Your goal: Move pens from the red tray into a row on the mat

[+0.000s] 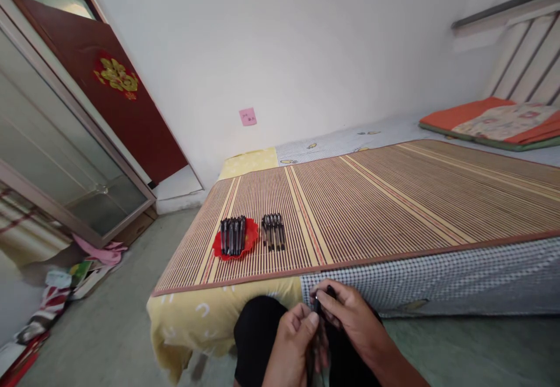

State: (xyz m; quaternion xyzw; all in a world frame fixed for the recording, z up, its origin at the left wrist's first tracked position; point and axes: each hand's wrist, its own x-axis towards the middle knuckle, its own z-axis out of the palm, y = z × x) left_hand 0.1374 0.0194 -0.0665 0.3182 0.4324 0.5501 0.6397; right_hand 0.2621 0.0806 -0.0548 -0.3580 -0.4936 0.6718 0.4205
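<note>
Both hands are together above my lap, at the near edge of the bed. My left hand (295, 340) is closed, thumb and fingers pinching the lower part of what looks like a black pen (317, 304). Around its upper part the fingers of my right hand (350, 311) are closed too, and a dark end sticks up between them. Much of the pen is hidden by the fingers. Beyond my hands, several black pens (233, 236) lie side by side on a red flower-shaped plate (251, 238). Right of the plate, several clear-barrelled pens (273, 232) with dark ends lie in a row.
A striped bamboo mat (371, 200) covers much of the bed, over yellow and checked cloth. An orange-edged folded quilt (494, 121) lies at the far right. A pink note (247, 117) is on the white wall. Left stand a glass-panelled door (79, 142) and floor clutter (56, 296).
</note>
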